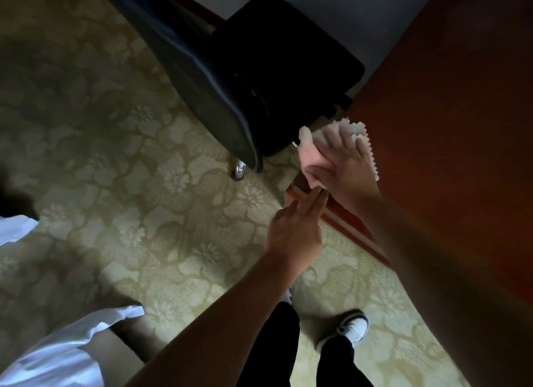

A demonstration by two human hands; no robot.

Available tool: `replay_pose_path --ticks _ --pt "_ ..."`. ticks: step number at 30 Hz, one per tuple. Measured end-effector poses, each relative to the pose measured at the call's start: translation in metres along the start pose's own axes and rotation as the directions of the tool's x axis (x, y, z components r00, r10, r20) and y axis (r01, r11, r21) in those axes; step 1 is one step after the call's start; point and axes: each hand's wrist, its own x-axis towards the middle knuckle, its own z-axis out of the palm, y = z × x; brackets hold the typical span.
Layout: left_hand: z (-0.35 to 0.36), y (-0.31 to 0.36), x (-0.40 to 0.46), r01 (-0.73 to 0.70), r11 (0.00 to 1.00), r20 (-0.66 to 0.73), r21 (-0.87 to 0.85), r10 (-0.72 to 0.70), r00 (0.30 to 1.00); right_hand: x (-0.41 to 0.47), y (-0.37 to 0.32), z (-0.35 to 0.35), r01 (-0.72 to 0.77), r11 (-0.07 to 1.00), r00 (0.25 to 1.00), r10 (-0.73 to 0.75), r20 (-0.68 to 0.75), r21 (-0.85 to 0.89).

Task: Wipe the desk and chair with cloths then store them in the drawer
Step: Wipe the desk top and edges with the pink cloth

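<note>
So I'm pretty sure I'm at the putting-away part now, though that's a guess from how things sit. My right hand [343, 167] is at the near corner of the table [461, 112], with a pale zigzag-edged cloth [359, 134] bunched under it, half on the tabletop and half hanging off the corner. The grip there is a loose one: fingers spread over the cloth and only lightly curled, more gathering it than squeezing. There also seems to be a softer pale wad of cloth at the thumb side, but it's blurry, so I can't say whether it's a second cloth or the same one folded.

My left hand [297, 228] sits just below that corner, fingers straight, holding nothing, fingertips touching the front edge of what looks like the drawer [300, 189] under the table. Whether it's already pulled out, I can't tell.

The chair [259, 78] stands just beside the table, off the same corner. No way to judge from here if either got wiped; what's left is definitely getting the cloth inside and shutting the drawer
</note>
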Motion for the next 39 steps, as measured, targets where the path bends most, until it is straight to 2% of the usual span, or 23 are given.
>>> replay_pose_path --ticks 3,7,10,14,24,27,29,31,33,35,39 --pt "-0.003 0.007 0.001 -0.054 0.998 -0.079 0.034 0.056 0.995 -0.021 0.01 -0.001 -0.066 0.997 0.997 0.063 -0.054 -0.04" --pt "-0.008 0.015 0.006 -0.051 0.992 -0.155 0.115 0.068 0.986 -0.055 0.03 -0.007 -0.168 0.984 0.981 0.161 -0.105 -0.063" --pt "-0.007 0.031 0.009 -0.096 0.985 -0.102 0.146 0.111 0.989 -0.086 0.045 -0.014 -0.242 0.966 0.965 0.23 -0.126 -0.09" --pt "0.01 0.073 0.006 -0.14 0.986 -0.044 0.095 0.145 0.988 -0.13 0.058 -0.021 -0.337 0.939 0.933 0.323 -0.159 -0.071" --pt "0.068 0.173 -0.03 -0.246 0.966 0.067 0.082 0.24 0.968 -0.264 0.12 -0.045 -0.55 0.835 0.802 0.532 -0.272 0.011" --pt "0.084 0.195 -0.052 -0.116 0.992 -0.035 -0.046 0.115 0.993 -0.304 0.137 -0.056 -0.59 0.807 0.784 0.561 -0.267 -0.037" --pt "0.092 0.208 -0.064 0.012 0.981 -0.139 -0.196 -0.04 0.99 -0.324 0.146 -0.063 -0.602 0.795 0.784 0.573 -0.24 -0.067" --pt "0.099 0.216 -0.068 0.167 0.922 -0.164 -0.349 -0.235 0.958 -0.332 0.148 -0.066 -0.599 0.796 0.791 0.573 -0.214 -0.08" --pt "0.108 0.223 -0.066 0.361 0.801 -0.096 -0.477 -0.456 0.885 -0.338 0.147 -0.066 -0.59 0.804 0.798 0.565 -0.208 -0.078" --pt "0.116 0.225 -0.061 0.504 0.657 0.014 -0.56 -0.601 0.799 -0.341 0.147 -0.065 -0.591 0.804 0.796 0.568 -0.21 -0.067" --pt "0.129 0.221 -0.049 0.588 0.415 0.278 -0.695 -0.598 0.751 -0.338 0.148 -0.064 -0.595 0.8 0.796 0.575 -0.189 -0.078"
